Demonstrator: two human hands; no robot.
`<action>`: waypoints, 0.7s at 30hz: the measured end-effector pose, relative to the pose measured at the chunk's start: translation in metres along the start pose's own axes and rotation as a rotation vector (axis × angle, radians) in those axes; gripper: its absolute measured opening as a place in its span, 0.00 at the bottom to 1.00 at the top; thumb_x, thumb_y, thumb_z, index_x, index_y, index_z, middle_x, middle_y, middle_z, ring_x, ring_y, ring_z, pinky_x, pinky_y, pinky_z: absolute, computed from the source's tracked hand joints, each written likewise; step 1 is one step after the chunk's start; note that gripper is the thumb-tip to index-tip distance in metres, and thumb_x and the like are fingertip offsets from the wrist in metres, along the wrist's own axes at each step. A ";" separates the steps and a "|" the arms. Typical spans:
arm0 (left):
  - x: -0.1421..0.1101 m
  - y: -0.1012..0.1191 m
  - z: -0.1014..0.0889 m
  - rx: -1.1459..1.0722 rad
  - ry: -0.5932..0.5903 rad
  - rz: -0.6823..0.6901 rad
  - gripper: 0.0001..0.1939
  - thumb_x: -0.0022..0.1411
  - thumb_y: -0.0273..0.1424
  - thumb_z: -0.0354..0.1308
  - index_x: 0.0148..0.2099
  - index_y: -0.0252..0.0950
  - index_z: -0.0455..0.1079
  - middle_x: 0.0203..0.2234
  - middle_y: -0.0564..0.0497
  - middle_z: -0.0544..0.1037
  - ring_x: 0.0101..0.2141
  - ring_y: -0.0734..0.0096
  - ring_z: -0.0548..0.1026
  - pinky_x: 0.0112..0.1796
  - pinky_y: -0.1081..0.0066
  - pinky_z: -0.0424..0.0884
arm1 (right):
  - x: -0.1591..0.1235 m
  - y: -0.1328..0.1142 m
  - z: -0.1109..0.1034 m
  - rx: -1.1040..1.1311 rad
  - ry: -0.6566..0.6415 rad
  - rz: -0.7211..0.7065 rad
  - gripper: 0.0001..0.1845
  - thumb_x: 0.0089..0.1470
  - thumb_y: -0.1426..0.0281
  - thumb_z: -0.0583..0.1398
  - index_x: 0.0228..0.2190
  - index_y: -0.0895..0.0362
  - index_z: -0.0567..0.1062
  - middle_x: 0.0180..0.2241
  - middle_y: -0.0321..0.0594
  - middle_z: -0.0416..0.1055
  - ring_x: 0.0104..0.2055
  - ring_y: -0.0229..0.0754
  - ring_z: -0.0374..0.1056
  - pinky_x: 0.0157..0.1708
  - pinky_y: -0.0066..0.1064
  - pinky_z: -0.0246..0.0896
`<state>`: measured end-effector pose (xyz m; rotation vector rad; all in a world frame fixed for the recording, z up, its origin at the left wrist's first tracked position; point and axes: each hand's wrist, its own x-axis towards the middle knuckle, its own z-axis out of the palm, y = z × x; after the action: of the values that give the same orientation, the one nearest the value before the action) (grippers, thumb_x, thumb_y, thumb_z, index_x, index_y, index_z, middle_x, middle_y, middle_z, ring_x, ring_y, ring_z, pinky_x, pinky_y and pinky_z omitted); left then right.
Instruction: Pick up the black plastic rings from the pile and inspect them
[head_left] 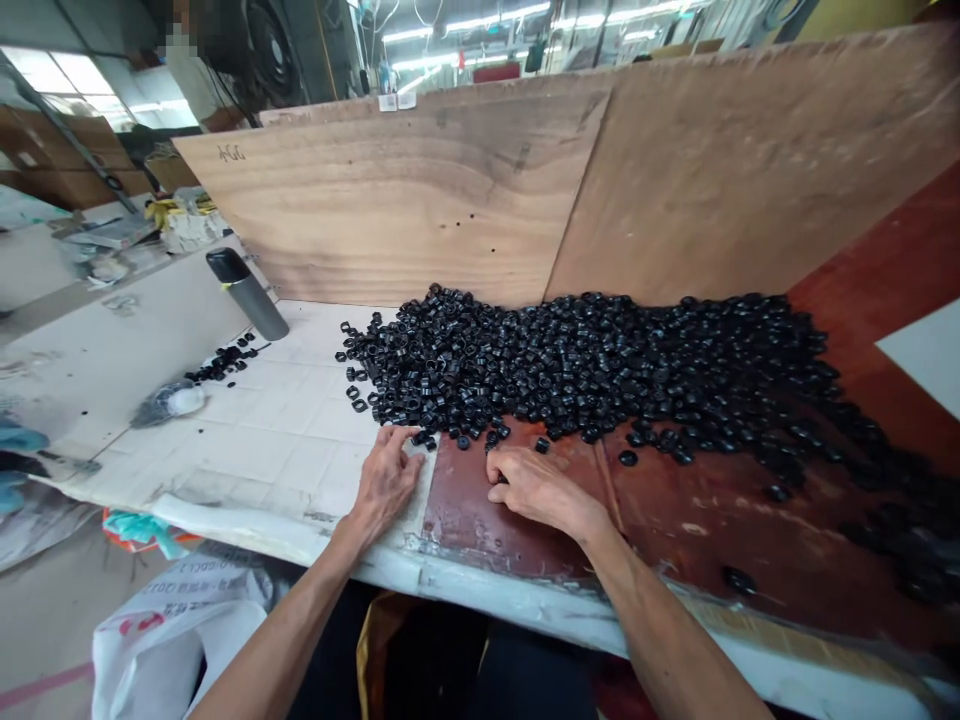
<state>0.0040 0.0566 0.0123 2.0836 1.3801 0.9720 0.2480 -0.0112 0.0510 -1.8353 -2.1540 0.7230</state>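
Note:
A long heap of small black ring-shaped plastic parts point(525, 360) lies along the work table, against the wooden boards. My left hand point(386, 472) rests on the white table covering at the heap's near left edge. Its fingers are bent but apart, and its fingertips are beside a few loose parts. Over the reddish-brown board point(480, 510), my right hand point(544, 487) is closed, fingers curled in. A bit of one black plastic part point(501, 480) shows between thumb and fingers; most of it is hidden. Several loose parts lie just beyond this hand.
Upright wooden boards point(420, 200) wall off the back. To the left stand a grey bottle with a black cap point(255, 300), a small group of black parts point(225, 362) and a clear plastic bag point(161, 402). White sacks point(172, 610) sit below the table's front edge.

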 end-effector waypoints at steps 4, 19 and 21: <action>0.011 -0.008 0.010 -0.069 -0.019 -0.040 0.11 0.61 0.28 0.58 0.45 0.39 0.77 0.31 0.53 0.79 0.27 0.70 0.74 0.34 0.69 0.72 | 0.012 -0.006 0.021 0.238 0.135 -0.105 0.05 0.53 0.77 0.64 0.28 0.55 0.77 0.32 0.38 0.75 0.35 0.42 0.69 0.36 0.30 0.57; -0.007 -0.010 0.006 0.063 0.029 -0.028 0.18 0.57 0.25 0.63 0.50 0.37 0.72 0.40 0.50 0.76 0.25 0.73 0.71 0.37 0.66 0.74 | 0.024 -0.016 0.039 0.431 0.236 -0.178 0.07 0.54 0.75 0.62 0.34 0.56 0.80 0.32 0.36 0.75 0.30 0.38 0.67 0.35 0.30 0.60; -0.007 -0.010 0.006 0.021 0.008 -0.040 0.15 0.58 0.25 0.62 0.48 0.38 0.72 0.35 0.52 0.77 0.26 0.72 0.72 0.35 0.67 0.73 | 0.025 -0.017 0.042 0.476 0.232 -0.200 0.08 0.53 0.76 0.61 0.35 0.56 0.80 0.34 0.38 0.75 0.31 0.38 0.67 0.35 0.30 0.62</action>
<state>0.0014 0.0544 -0.0005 2.0611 1.4366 0.9548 0.2088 0.0023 0.0201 -1.3650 -1.7907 0.8403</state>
